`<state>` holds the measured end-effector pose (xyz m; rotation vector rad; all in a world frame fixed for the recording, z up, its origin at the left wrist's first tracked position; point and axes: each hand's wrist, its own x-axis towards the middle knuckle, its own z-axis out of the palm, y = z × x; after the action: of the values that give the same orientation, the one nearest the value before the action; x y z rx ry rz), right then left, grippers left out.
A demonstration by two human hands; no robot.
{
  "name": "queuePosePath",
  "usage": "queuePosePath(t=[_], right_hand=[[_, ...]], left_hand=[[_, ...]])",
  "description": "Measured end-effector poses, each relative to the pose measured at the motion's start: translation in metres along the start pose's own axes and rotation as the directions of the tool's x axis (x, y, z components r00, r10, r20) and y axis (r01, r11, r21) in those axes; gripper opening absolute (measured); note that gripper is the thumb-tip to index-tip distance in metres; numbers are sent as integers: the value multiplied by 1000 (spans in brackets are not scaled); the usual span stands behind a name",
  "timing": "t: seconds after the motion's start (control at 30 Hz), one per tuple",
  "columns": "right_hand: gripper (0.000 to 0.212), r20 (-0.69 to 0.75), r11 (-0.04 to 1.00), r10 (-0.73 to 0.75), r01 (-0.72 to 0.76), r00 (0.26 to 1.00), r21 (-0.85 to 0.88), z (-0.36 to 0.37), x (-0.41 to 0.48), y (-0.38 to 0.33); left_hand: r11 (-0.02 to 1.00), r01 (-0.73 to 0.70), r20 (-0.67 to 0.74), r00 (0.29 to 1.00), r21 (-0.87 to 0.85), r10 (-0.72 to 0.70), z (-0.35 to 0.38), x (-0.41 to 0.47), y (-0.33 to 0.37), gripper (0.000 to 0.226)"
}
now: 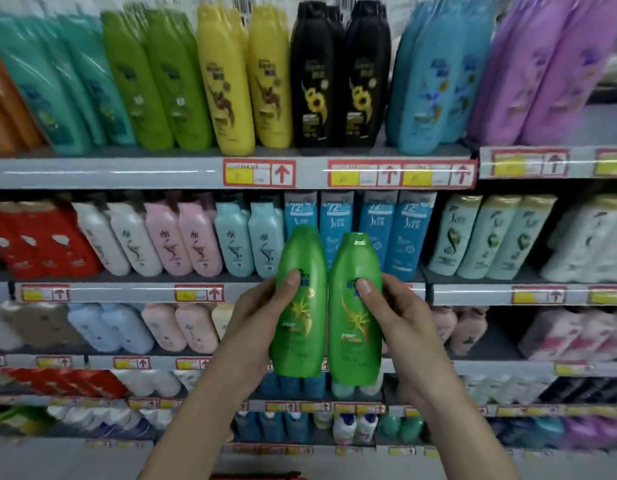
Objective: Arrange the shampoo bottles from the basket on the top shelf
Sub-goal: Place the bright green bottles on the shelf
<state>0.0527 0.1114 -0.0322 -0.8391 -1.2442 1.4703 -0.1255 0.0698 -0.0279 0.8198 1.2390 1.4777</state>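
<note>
At the bottom edge of the view a red strip, probably the basket [258, 475] rim, just shows; too little is visible to be sure. Above it both forearms reach up and forward. The left hand [262, 306] grips the left bottle [300, 327], fingers curled behind it and thumb pressed on the front label. The right hand [400, 313] holds the right bottle [355, 341] the same way. Both bottles are green, upright with caps up and labels facing the person. They stand just beside each other; whether they touch cannot be told. They are held in front of the middle shelves, well below the top shelf [127, 171]. On that shelf, up and to the left of the hands, a green row [158, 81] stands between teal bottles [58, 81] and yellow bottles [244, 81]. The step in hand looks like the carry from basket to shelf, with neither bottle placed yet. The next move likely calls for raising both bottles up and leftward to the green row. They would then be set down upright, labels forward, without nudging the yellow or teal neighbours. The front of that row looks full, and motion blur hides whether there is room, so the person may have to push stock back or place one bottle at a time.
</note>
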Motion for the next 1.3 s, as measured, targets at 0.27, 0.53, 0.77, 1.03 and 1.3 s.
queuePosePath(t=[0.27,0.53,0.77,1.03,1.3], right_hand=[[27,-37,990,-137,136,990,-40,3,-20,-68],[30,-111,963,-262,253,959,-89,-3,-62,-118],[23,-176,945,-297,262,939,-197,-44,-73,-146],[29,-163,925,-348,310,923,-220,-133,-56,-176],[37,-99,893,-393,354,914,-277,-249,-22,-240]], left_hand=[[977,-194,190,966,88,175,25,-19,73,33],[935,-339,344,894,107,285,55,-46,105,29],[898,-426,457,825,114,333,103,-41,109,43],[860,-479,549,773,174,319,196,-10,106,54],[797,-555,593,733,238,333,319,17,120,52]])
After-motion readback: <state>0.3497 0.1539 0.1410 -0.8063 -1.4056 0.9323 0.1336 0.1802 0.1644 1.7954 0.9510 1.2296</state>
